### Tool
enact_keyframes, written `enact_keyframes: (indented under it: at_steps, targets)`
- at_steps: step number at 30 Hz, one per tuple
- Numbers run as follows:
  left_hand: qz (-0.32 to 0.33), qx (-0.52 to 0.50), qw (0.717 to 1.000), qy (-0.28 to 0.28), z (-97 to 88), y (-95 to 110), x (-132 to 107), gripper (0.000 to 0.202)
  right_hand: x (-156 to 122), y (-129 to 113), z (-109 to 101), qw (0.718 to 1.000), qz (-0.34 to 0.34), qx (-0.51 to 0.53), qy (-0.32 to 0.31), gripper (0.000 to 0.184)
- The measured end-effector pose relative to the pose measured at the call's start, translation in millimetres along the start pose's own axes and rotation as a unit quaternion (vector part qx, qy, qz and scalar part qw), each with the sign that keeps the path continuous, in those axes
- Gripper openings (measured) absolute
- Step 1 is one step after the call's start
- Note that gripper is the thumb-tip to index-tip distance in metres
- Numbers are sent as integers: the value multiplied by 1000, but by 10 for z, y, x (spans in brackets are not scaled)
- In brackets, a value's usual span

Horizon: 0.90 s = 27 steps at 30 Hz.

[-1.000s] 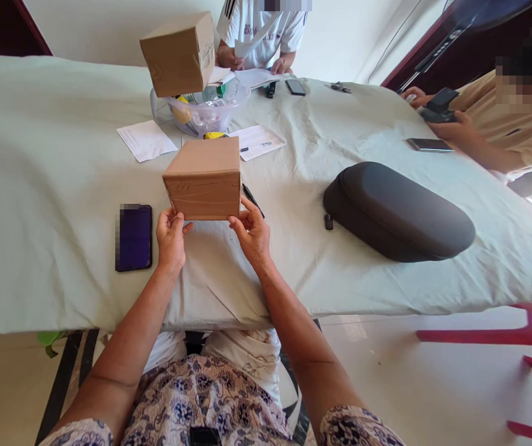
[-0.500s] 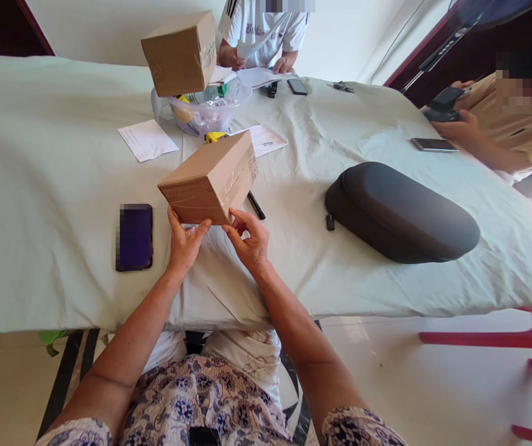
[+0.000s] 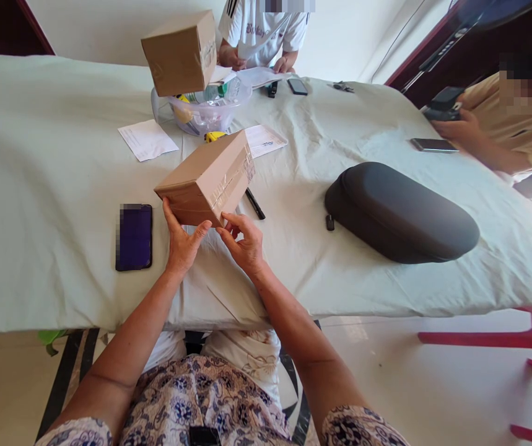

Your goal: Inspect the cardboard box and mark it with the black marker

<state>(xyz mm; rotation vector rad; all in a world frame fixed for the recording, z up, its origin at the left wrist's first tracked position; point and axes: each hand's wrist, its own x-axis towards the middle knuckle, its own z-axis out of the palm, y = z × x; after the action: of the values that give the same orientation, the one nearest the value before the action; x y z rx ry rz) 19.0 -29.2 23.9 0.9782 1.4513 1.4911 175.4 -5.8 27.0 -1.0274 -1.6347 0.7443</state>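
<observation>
Both hands hold a taped brown cardboard box [image 3: 210, 170], tilted above the cloth-covered table. My left hand [image 3: 182, 244] supports the lower left of its near face, thumb and fingers against the cardboard. With thumb and fingers pinched, my right hand [image 3: 244, 243] grips the near lower right corner. Clear tape runs along the box's right side. A black pen [image 3: 255, 204] lies just beyond my right hand, and a dark phone [image 3: 134, 237] rests left of my left hand. Part of a yellow tape measure [image 3: 214, 136] shows behind the box.
A clear plastic basin [image 3: 200, 118] holds bottles, with a second cardboard box [image 3: 179, 59] on top. Papers [image 3: 148, 140] lie nearby. A black case [image 3: 402, 210] sits at right. One person [image 3: 266, 37] is across the table; another [image 3: 498, 124] holds a dark device at right.
The box has shifted slightly left and turned a little in my hands. My right hand moved left with it, still pinching the corner.
</observation>
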Motion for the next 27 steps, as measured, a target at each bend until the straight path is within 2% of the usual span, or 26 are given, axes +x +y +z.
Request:
enact_keyframes:
  at_steps: [4,10,15,22,27]
  targets:
    - [9,-13,1000,-15,27,16,-15,121,-1,-37,-5,1000,-7,-14,0,23]
    - [-6,-47,998,-52,77,59,-43,133,-30,-59,5,997,-72,-17,11,21]
    - [-2,-23,998,-60,53,56,-32,135,-75,-46,22,996,-70,-60,-20,22]
    - [12,-9,997,-69,29,45,-18,127,-57,-87,47,974,-197,-106,24,23]
    - [6,-19,997,-72,-7,13,-1,120,-5,-75,41,970,-226,-92,18,30]
